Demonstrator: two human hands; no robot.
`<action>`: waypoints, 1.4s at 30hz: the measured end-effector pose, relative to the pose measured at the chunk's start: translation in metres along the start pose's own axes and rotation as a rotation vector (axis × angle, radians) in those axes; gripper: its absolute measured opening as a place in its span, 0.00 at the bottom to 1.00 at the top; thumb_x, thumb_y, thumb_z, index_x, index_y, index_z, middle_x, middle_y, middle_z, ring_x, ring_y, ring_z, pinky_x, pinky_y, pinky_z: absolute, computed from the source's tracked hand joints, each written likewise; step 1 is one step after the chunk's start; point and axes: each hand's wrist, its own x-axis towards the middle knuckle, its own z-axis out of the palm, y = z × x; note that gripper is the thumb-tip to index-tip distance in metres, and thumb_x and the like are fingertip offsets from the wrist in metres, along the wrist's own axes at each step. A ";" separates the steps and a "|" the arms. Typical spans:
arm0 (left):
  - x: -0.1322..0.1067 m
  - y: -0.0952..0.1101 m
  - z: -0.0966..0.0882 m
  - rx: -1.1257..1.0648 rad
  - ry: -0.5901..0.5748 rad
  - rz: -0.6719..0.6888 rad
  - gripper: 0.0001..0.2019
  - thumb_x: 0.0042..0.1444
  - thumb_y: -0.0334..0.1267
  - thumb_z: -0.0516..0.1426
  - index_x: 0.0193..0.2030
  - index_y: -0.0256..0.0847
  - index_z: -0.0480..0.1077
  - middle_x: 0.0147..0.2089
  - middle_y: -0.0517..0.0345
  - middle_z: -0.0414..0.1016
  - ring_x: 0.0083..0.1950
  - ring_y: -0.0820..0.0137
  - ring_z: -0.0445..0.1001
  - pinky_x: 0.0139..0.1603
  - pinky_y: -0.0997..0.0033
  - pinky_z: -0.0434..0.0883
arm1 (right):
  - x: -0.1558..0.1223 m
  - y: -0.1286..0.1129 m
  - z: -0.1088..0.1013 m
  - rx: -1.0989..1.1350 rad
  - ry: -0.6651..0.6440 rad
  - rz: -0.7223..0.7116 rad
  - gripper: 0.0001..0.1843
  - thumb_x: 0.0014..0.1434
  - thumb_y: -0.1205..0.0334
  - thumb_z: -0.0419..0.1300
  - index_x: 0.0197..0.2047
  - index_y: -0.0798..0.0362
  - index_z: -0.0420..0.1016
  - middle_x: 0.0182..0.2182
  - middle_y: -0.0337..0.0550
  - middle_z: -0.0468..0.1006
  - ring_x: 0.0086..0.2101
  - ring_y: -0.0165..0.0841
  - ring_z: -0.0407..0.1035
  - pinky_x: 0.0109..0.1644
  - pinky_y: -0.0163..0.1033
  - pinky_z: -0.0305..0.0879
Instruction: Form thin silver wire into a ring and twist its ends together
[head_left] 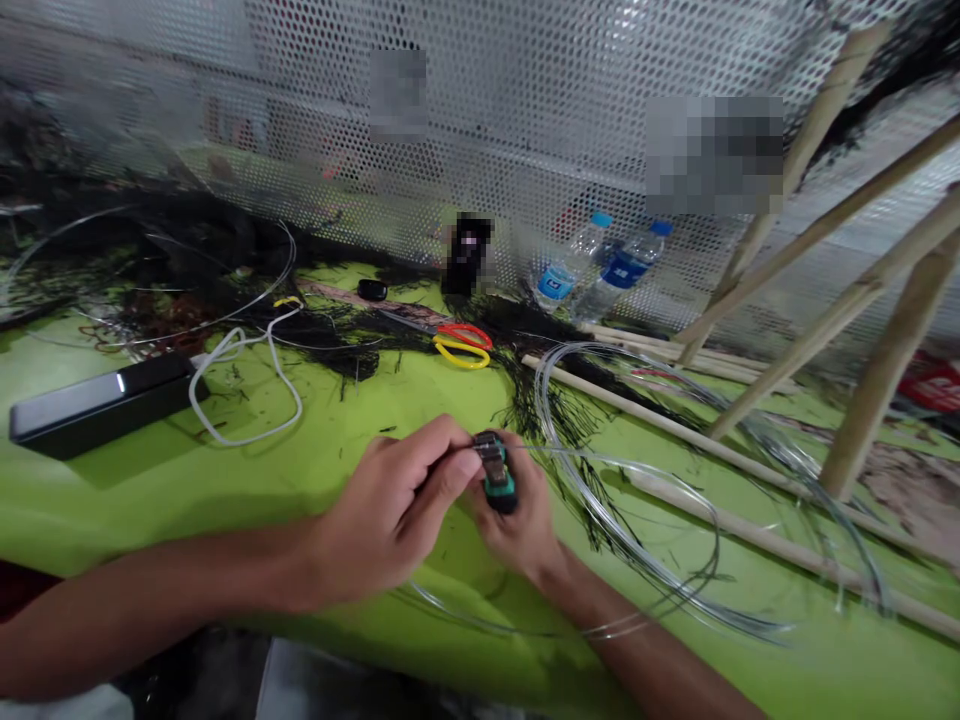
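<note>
The teal-and-black tool (499, 488) was clasped in the right hand (525, 510), its metal head turned up beside the spot where the thin wire (559, 452) was, as it seemed, pinched between thumb and forefinger of the left hand (394, 505), probably so that it could be kept steady; whether the tool's head was closed on it could not be told. Just right of the grip the coil (541, 395) was laid loose, perhaps so that snagging was avoided, while the scissors (465, 347) were left beyond the grip, presumably so that they could be reached.
</note>
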 end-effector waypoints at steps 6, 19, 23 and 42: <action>-0.001 -0.004 0.001 -0.136 -0.023 -0.107 0.17 0.75 0.48 0.49 0.36 0.41 0.62 0.26 0.68 0.56 0.23 0.80 0.53 0.24 0.75 0.52 | 0.004 0.012 0.001 -0.016 0.040 -0.021 0.17 0.53 0.71 0.59 0.46 0.47 0.69 0.35 0.38 0.76 0.30 0.33 0.71 0.33 0.37 0.71; -0.002 -0.006 -0.001 -0.357 -0.101 -0.138 0.15 0.74 0.48 0.52 0.40 0.41 0.71 0.23 0.70 0.52 0.21 0.81 0.51 0.23 0.76 0.50 | 0.021 0.007 -0.020 -0.332 0.086 -0.133 0.23 0.54 0.69 0.60 0.53 0.47 0.69 0.44 0.46 0.82 0.42 0.43 0.77 0.41 0.44 0.71; -0.003 -0.004 0.001 -0.456 -0.173 -0.175 0.17 0.74 0.48 0.52 0.38 0.39 0.70 0.22 0.71 0.50 0.20 0.83 0.48 0.22 0.78 0.49 | 0.023 0.013 -0.027 -0.371 0.087 -0.177 0.22 0.58 0.68 0.60 0.55 0.47 0.68 0.47 0.48 0.81 0.46 0.42 0.77 0.43 0.43 0.73; 0.012 -0.013 -0.001 -0.848 -0.508 -0.530 0.20 0.67 0.57 0.58 0.36 0.40 0.65 0.18 0.77 0.46 0.16 0.82 0.41 0.17 0.80 0.48 | 0.035 0.039 -0.060 -0.494 0.050 -0.411 0.15 0.62 0.65 0.58 0.52 0.49 0.70 0.43 0.50 0.81 0.43 0.43 0.78 0.44 0.45 0.73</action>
